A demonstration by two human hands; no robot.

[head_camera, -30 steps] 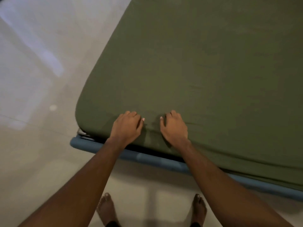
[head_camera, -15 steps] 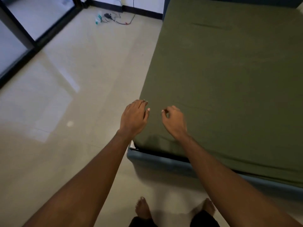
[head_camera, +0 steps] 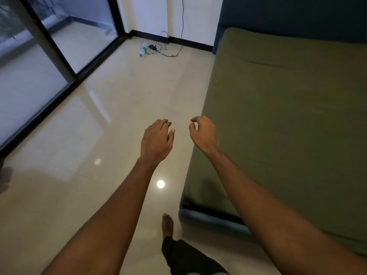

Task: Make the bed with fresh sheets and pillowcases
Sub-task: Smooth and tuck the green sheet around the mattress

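Bed (head_camera: 208, 217) at right, cut off by the right and lower edges of the view, so that its far side and most of its foot end are not seen; only the near left corner of the blue frame shows, with a dark gap beneath the mattress. Olive sheet (head_camera: 288, 116) covers the whole visible mattress top and side, with one faint crease near the headboard (head_camera: 288, 14). Only one bare foot (head_camera: 167, 225) is visible.

Left hand (head_camera: 156, 141), palm down over the floor (head_camera: 119, 116) just beside the bed's edge: fingers nearly straight and close together, holding nothing. Right hand (head_camera: 204, 133), at the mattress edge; contact with the sheet cannot be told: fingers loosely curled, forefinger tip near the thumb, nothing between them.

Long axis of the bed runs away from the person, from the near corner to the headboard at top right. Small bottle (head_camera: 143, 50) and cables (head_camera: 164, 50) lie by the far wall, blurred; glass door (head_camera: 39, 66) at left.
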